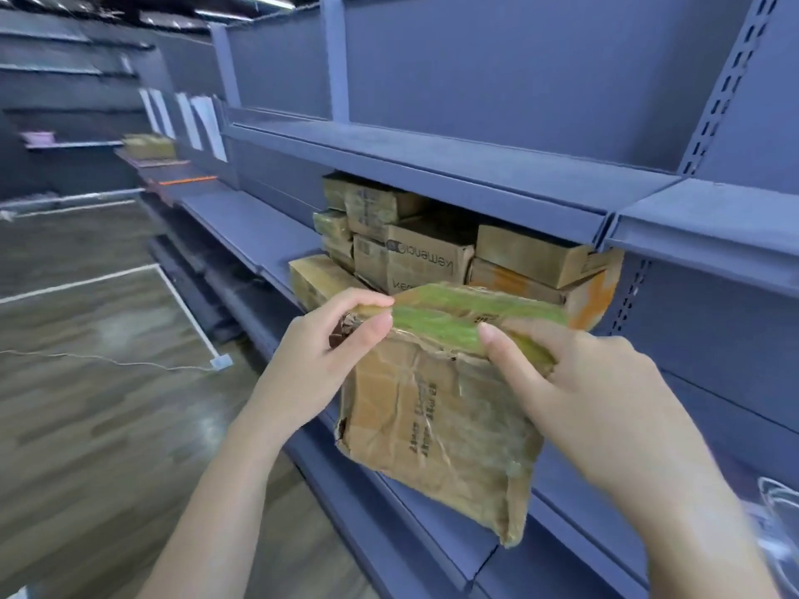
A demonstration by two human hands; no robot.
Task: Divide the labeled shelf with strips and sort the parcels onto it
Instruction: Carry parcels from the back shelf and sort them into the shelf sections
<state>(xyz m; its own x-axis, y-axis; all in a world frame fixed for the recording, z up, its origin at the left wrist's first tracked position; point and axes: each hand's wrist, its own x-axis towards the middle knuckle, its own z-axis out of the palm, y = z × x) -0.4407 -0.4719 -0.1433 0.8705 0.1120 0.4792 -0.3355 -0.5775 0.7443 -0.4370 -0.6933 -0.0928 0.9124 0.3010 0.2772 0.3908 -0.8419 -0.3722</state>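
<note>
A crumpled brown cardboard parcel with green tape along its top hangs in front of the blue shelving, held by both hands. My left hand pinches its upper left corner between thumb and fingers. My right hand grips its upper right edge, thumb on the green tape. Behind it a stack of several cardboard parcels fills part of the middle shelf. Far along that shelf lies an orange strip, and beyond it another parcel. White paper labels hang from the upper shelf edge.
The upper shelf juts out just above the stacked parcels. A lower shelf runs under the held parcel. The wooden floor to the left carries white tape lines and a thin cable. A clear plastic item shows at the right edge.
</note>
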